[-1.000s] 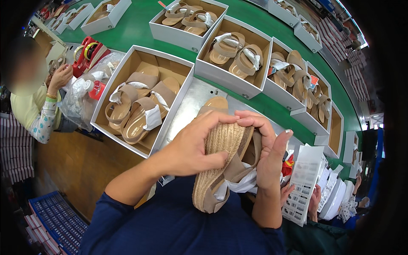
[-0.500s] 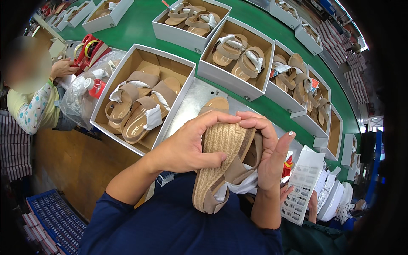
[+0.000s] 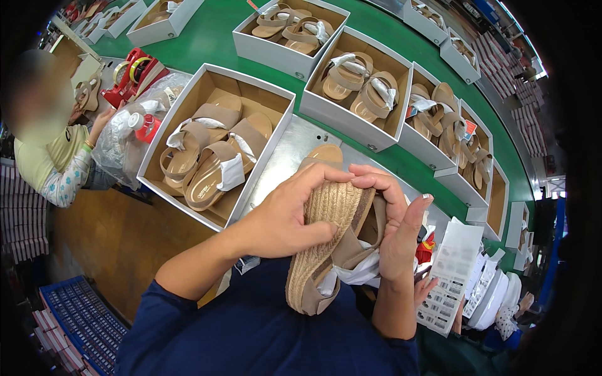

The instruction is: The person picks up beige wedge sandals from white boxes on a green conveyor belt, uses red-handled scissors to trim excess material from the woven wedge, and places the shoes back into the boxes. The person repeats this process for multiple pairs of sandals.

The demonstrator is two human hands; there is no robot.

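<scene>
Between my two hands is a wedge sandal [image 3: 324,219] with a braided rope sole and taupe straps, its side turned up and white tissue in the straps. My left hand [image 3: 298,210] grips it from the left, the thumb pressed on the braided wedge. My right hand [image 3: 398,225] curls over its far end and right side, with the thumb raised off it. Just beyond the held sandal, part of another sandal [image 3: 326,152] lies on the metal table [image 3: 285,147]. To the left, an open white shoebox [image 3: 260,182] contains a pair of taupe sandals [image 3: 210,172] with tissue in the straps.
More open shoeboxes [image 3: 351,122] with sandals line the green conveyor [image 3: 263,75]. A red tape dispenser [image 3: 135,75] and a red bottle [image 3: 144,125] stand at left, near a co-worker [image 3: 63,156]. At right, another person's hand holds a label sheet [image 3: 448,269].
The scene has shifted slightly rightward in view. My grip on the sandal looks the same. The co-worker's hand at left has moved down, and a sandal now shows beside it.
</scene>
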